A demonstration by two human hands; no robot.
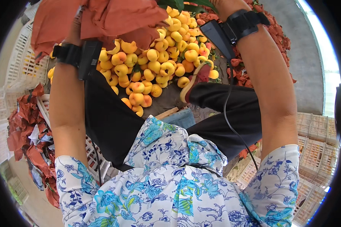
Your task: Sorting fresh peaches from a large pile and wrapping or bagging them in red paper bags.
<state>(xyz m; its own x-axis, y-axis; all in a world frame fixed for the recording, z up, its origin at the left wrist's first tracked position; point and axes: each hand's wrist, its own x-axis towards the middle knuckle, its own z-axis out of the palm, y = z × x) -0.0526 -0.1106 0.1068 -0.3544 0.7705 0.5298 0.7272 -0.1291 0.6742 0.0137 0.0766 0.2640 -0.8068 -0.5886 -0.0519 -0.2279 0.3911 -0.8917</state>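
My left hand (76,27) is at the upper left, gripping several red-brown paper fruit bags (116,20). The paper hides most of its fingers. Only the base of my right hand (226,7) shows at the top edge, close to green leaves (197,5); its fingers are out of view. Below the hands, a heap of yellow flat peaches (155,66), some blushed red, spreads over a dark ground cover (170,98). The raised paper covers part of the heap at its left.
Crumpled red-brown bags (31,139) fill the left side, and more bags (272,37) lie at the upper right. White plastic crates stand at left (27,62) and right (315,147). My shoe (196,81) is beside the peaches. Cables hang from both wrist devices.
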